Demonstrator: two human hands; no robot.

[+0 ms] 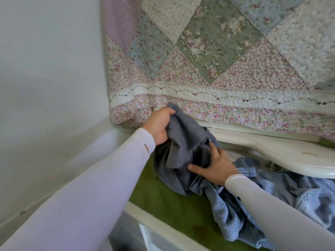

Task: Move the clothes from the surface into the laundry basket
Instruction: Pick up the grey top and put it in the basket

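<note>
Gripping the crumpled grey knit garment (186, 151) up near its top edge with the left hand (158, 126), fingers curled shut around a bunched fold, right against the hanging floral patchwork quilt (208, 60). Pressing down lower on the same cloth with the right hand (213, 167), fingers spread and lying mostly flat, thumb out toward the left, so more pinning than grabbing tbh.

Running roughly upper-left to lower-right, top held just off the green padded bench top (163, 201), bottom end trailing down and overlapping the pale blue denim piece (253, 205) bunched beside it. Sitting higher on the cloth, so looking like the left hand doing the lifting, with the right one closer to where the two fabrics are tangling. Probably needing to peel the grey one up and leftward, away from the denim, to avoid dragging both.

Not spotting any laundry basket in view, so can't say which way the carry is heading.
</note>
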